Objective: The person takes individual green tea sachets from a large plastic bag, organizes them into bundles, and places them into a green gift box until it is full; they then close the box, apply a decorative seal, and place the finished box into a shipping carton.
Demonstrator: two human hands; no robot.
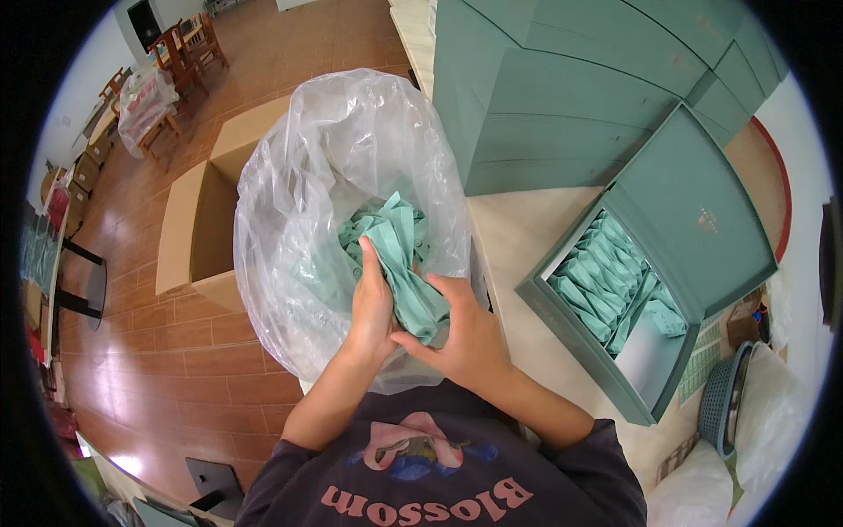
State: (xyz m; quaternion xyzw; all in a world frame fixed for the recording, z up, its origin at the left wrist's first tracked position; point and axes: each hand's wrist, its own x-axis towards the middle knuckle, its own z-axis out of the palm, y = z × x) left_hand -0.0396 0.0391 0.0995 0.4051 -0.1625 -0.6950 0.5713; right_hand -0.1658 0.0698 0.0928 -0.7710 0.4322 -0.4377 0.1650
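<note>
Several green paper-wrapped packets are bunched between my hands, above a large clear plastic bag. My left hand holds them from the left, thumb lying along the bunch. On the right side, my right hand curves around their lower end, thumb and forefinger spread; whether it grips them is hard to tell. More green packets lie inside the bag below. To the right, an open green lidded box holds rows of similar packets, with a bare white part at its lower end.
Large green boxes are stacked behind the open box on the pale table. An open cardboard box stands on the floor at left. A grey plastic basket and white bags sit at the lower right.
</note>
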